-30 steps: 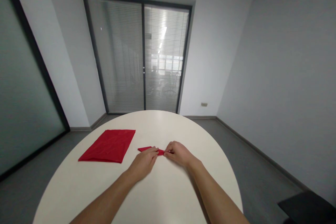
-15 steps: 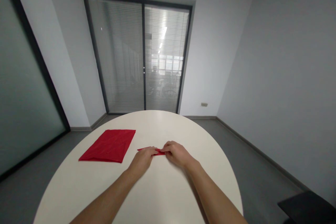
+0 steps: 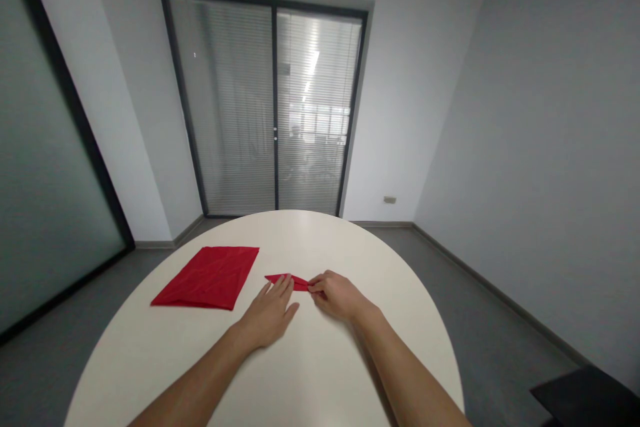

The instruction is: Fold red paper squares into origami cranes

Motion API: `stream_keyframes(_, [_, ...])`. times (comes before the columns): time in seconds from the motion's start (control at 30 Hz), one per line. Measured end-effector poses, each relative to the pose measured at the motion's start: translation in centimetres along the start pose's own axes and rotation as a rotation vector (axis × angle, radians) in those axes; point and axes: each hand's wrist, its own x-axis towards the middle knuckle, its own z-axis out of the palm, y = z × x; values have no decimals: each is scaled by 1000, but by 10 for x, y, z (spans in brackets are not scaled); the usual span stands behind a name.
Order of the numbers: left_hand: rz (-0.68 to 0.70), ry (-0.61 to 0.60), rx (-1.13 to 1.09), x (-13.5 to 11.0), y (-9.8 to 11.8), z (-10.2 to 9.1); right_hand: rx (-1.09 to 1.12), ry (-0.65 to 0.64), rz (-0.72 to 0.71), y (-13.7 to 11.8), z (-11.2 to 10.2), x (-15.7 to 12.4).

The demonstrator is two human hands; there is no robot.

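A narrow folded piece of red paper (image 3: pixel 301 283) with a pointed left end lies near the middle of the round table. My right hand (image 3: pixel 336 293) pinches its right end between thumb and fingers. My left hand (image 3: pixel 270 310) is open, its fingers stretched out and the tips resting on the left part of the paper, the thumb held apart. To the left lies a larger flat red sheet (image 3: pixel 207 278) with crease lines across it; neither hand touches it.
The round white table (image 3: pixel 310 373) fills the lower middle. Behind it stands a glass door with blinds (image 3: pixel 240 113). A dark chair part (image 3: pixel 590 393) shows at the lower right.
My left hand has drawn back a little toward me and flattened from a grip into spread fingers, showing more of the narrow red paper. My right hand has stayed almost in place.
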Motion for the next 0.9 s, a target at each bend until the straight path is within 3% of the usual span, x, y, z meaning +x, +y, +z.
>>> stream_keyframes(0.17, [-124, 100, 118, 0, 2, 3, 31, -13, 32, -2, -3, 1])
stream_keyframes(0.37, [80, 207, 23, 0, 12, 3, -1, -60, 59, -7, -6, 4])
stream_keyframes(0.5, [94, 164, -13, 1, 13, 4, 18, -47, 72, -8, -2, 5])
stream_keyframes(0.9, [117, 249, -11, 10, 3, -9, 38, -17, 101, -8, 1, 2])
